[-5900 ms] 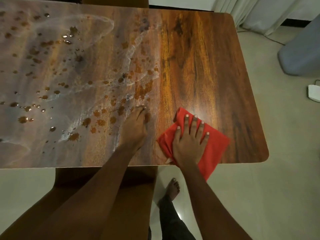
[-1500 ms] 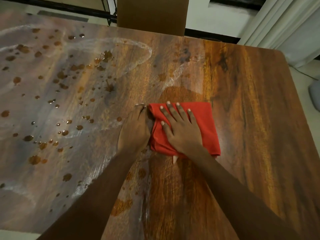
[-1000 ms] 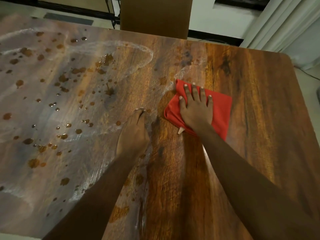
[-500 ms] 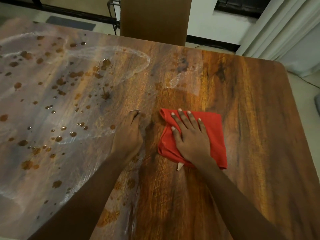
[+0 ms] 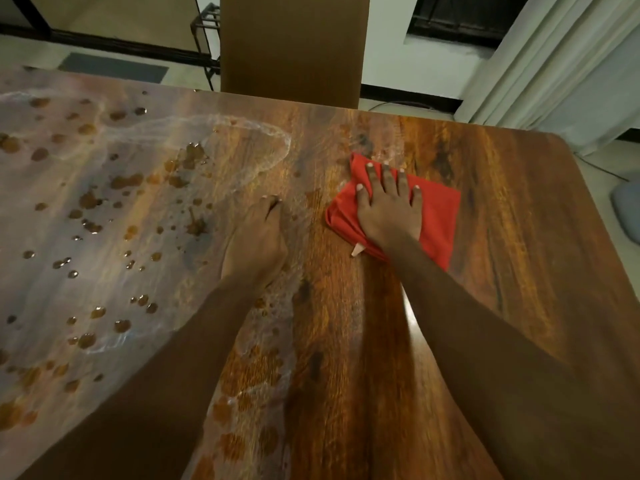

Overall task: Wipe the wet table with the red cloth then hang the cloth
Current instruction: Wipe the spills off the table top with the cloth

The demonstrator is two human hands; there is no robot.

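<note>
The folded red cloth [image 5: 438,216] lies on the brown wooden table [image 5: 512,271], right of centre and toward the far edge. My right hand [image 5: 389,206] presses flat on it with straight, spread fingers. A small pale tag sticks out at the cloth's near edge. My left hand [image 5: 256,240] rests on the tabletop just left of the cloth, apart from it, fingers pointing away from me. Water drops and smeared wet streaks [image 5: 114,216] cover the left half of the table.
A brown chair back [image 5: 294,46] stands behind the far table edge. Pale curtains [image 5: 561,64] hang at the back right. A metal rack [image 5: 204,39] and a dark floor mat [image 5: 110,67] are at the back left. A grey object [image 5: 628,209] lies on the floor, right.
My right hand has slid the cloth away from me, toward the far edge, after pulling it nearer half a second ago. My left hand stays planted on the table.
</note>
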